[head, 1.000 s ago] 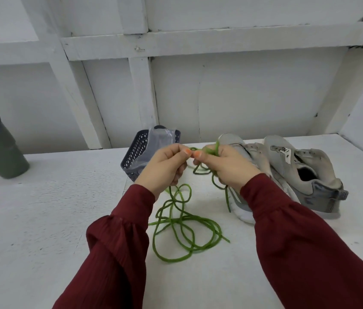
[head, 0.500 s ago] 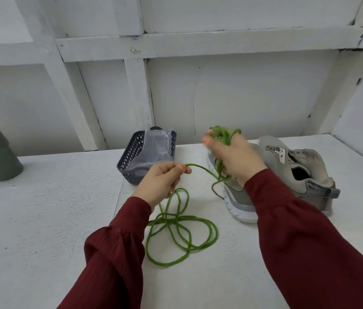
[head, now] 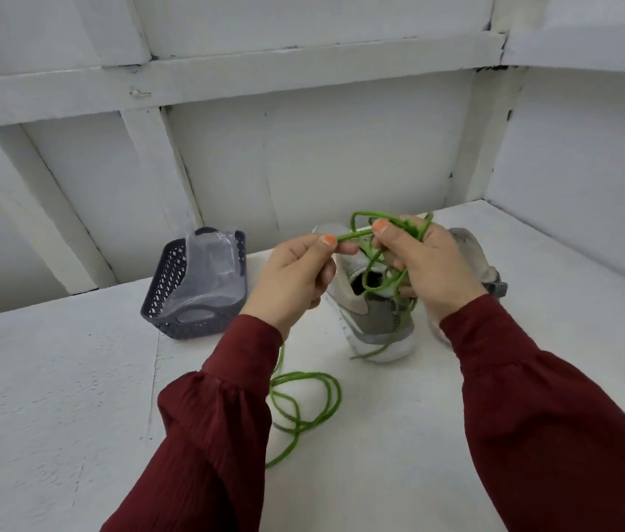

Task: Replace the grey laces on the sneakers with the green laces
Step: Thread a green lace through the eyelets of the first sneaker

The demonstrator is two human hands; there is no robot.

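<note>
Plastic bag in basket near sneakers

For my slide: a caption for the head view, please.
Left hand and right hand hold a green lace near grey sneakers and a basket.

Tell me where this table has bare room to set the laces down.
Free: the table left of and in front of the basket, and right of the sneakers. Crowded: the middle, where green laces loop beside the left sleeve and the left hand and right hand hold more over the sneakers.
</note>
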